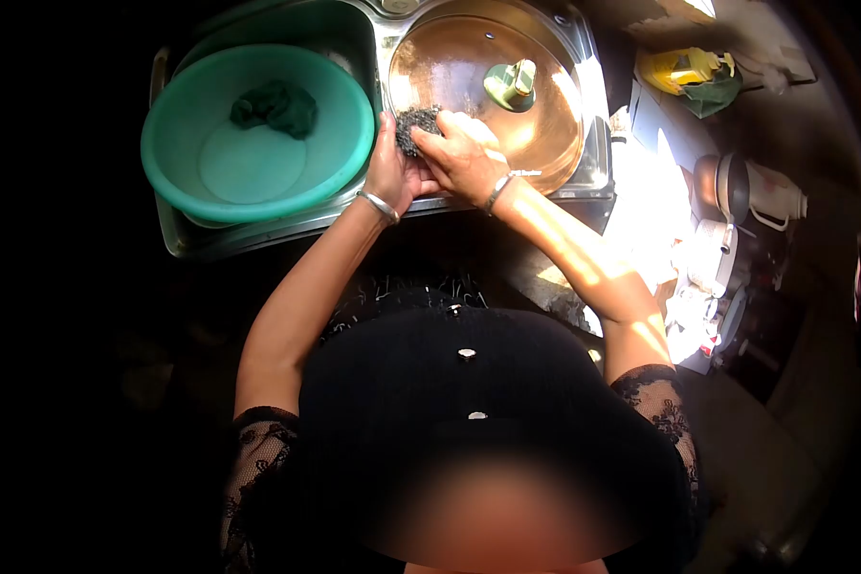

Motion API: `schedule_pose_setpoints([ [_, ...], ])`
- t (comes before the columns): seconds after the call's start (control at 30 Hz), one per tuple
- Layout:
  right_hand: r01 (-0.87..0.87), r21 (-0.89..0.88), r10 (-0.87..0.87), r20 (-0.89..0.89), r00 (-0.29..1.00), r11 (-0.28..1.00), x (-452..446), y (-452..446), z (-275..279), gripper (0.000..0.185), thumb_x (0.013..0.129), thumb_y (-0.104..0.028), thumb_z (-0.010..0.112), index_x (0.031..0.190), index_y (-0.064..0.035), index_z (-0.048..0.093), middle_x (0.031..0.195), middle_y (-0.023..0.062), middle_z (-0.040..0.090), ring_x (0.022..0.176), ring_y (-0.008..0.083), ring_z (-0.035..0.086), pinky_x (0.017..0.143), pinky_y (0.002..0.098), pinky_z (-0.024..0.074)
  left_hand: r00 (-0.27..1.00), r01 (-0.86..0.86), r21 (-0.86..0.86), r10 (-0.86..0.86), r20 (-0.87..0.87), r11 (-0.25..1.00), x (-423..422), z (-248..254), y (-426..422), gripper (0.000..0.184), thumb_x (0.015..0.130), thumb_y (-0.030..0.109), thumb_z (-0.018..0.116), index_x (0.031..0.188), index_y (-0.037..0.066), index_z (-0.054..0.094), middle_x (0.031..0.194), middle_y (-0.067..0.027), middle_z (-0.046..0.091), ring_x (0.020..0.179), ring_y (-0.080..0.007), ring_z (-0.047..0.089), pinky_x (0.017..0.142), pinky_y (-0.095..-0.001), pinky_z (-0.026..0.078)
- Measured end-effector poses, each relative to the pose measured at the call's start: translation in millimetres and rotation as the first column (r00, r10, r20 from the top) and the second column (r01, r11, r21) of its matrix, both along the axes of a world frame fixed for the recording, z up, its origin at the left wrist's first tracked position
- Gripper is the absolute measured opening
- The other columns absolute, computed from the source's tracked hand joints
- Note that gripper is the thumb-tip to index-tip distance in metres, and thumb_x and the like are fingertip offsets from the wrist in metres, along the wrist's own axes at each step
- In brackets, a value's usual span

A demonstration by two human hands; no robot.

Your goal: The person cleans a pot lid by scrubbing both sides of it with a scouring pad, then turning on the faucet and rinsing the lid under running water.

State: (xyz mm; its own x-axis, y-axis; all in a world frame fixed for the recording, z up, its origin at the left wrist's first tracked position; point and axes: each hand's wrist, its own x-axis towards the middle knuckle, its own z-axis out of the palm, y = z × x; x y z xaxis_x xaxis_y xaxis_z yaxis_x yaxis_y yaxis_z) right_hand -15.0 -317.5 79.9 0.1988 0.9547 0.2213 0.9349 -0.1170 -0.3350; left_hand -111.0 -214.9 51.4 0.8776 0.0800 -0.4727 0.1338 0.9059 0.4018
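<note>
Over the near rim of a large round copper-coloured pan (450, 57), my two hands meet. My right hand (464, 158) has its fingers closed on a dark, mesh-like scrubber (417, 130). Beside it on the left, my left hand (392, 170) touches the scrubber's edge, its fingers partly hidden beneath my right hand. A green object with an upright grip (512, 86) lies inside the pan. Left of my hands is a green plastic basin (187, 182) with a crumpled dark green cloth (275, 108) in it.
The basin and pan rest on a steel sink (378, 33). To the right are a yellow packet (679, 69), a dark-rimmed pan (732, 189), a white jug-like container (777, 198) and several metal vessels (713, 256) in bright sunlight.
</note>
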Motion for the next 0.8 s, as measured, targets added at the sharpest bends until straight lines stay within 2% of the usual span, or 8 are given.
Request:
schedule_pose_setpoints([
  [0.27,0.031,-0.098,-0.03,0.011,0.999,0.995,-11,-70,17,0.039,0.072,-0.013,0.065,0.11,-0.0126,0.059,0.08,0.011,0.048,0.075,0.0304,0.052,0.063,0.039,0.0431,0.994,0.097,-0.011,-0.098,-0.057,0.995,-2,-27,5,0.095,0.085,0.075,0.014,0.124,-0.007,0.043,0.117,-0.0222,0.055,0.111,-0.0365,0.053,0.094,-0.0561,0.041],
  [0.37,0.01,0.017,-0.011,0.046,0.999,1.0,-7,-33,4,0.036,0.073,-0.014,0.064,0.109,-0.0121,0.058,0.08,0.0117,0.047,0.073,0.0308,0.051,0.062,0.0393,0.0424,0.999,0.028,0.047,-0.028,-0.018,0.998,0,2,-2,0.094,0.085,0.074,0.015,0.124,-0.007,0.043,0.119,-0.0228,0.055,0.111,-0.0358,0.053,0.094,-0.0555,0.041],
  [0.43,-0.012,-0.031,0.012,-0.005,1.0,0.999,1,1,-1,0.029,0.076,-0.017,0.061,0.104,-0.0112,0.058,0.08,0.0126,0.047,0.074,0.032,0.051,0.062,0.0411,0.0409,1.0,-0.013,0.033,0.014,-0.02,0.999,1,4,0,0.094,0.086,0.074,0.014,0.125,-0.007,0.043,0.119,-0.022,0.055,0.112,-0.0351,0.053,0.094,-0.0557,0.042],
  [0.57,-0.006,0.016,0.006,0.005,1.0,1.0,-5,-28,5,0.033,0.074,-0.014,0.064,0.107,-0.0123,0.059,0.081,0.0133,0.049,0.075,0.0314,0.052,0.063,0.0411,0.0417,1.0,0.02,-0.024,-0.02,-0.002,1.0,-2,-8,3,0.097,0.085,0.075,0.014,0.122,-0.009,0.044,0.118,-0.0229,0.055,0.11,-0.034,0.055,0.094,-0.0541,0.043],
  [0.6,-0.004,-0.117,0.006,0.009,1.0,0.993,-8,-42,12,0.034,0.074,-0.012,0.065,0.108,-0.0125,0.06,0.083,0.0133,0.05,0.076,0.031,0.052,0.063,0.0404,0.0424,1.0,0.024,-0.034,-0.024,-0.001,0.999,-1,-10,3,0.099,0.084,0.076,0.015,0.119,-0.012,0.045,0.115,-0.0252,0.056,0.107,-0.0342,0.056,0.093,-0.0517,0.044],
  [0.7,0.019,-0.108,-0.02,-0.007,1.0,0.994,-8,-61,17,0.033,0.075,-0.012,0.064,0.108,-0.0128,0.061,0.08,0.0128,0.049,0.073,0.0309,0.052,0.061,0.0404,0.0426,0.995,0.089,-0.014,-0.089,-0.038,0.996,-2,-24,4,0.101,0.084,0.076,0.014,0.116,-0.014,0.046,0.112,-0.0264,0.057,0.104,-0.0343,0.058,0.093,-0.0498,0.045],
  [0.73,0.016,-0.081,-0.017,-0.009,1.0,0.997,-8,-54,14,0.032,0.075,-0.013,0.063,0.107,-0.0127,0.061,0.08,0.013,0.05,0.073,0.0311,0.052,0.061,0.0404,0.0426,0.996,0.092,0.002,-0.092,0.011,0.996,-1,-18,3,0.101,0.084,0.076,0.011,0.131,-0.011,0.034,0.126,-0.0255,0.049,0.116,-0.0347,0.051,0.1,-0.0479,0.039],
  [0.8,0.007,-0.022,-0.007,-0.01,1.0,1.0,-1,-19,1,0.031,0.076,-0.015,0.062,0.107,-0.0126,0.062,0.081,0.0135,0.05,0.072,0.0314,0.053,0.061,0.0405,0.0427,0.999,0.045,0.046,-0.044,-0.009,0.998,-1,2,0,0.102,0.083,0.076,0.011,0.131,-0.012,0.032,0.126,-0.0269,0.048,0.117,-0.0369,0.05,0.1,-0.048,0.039],
])
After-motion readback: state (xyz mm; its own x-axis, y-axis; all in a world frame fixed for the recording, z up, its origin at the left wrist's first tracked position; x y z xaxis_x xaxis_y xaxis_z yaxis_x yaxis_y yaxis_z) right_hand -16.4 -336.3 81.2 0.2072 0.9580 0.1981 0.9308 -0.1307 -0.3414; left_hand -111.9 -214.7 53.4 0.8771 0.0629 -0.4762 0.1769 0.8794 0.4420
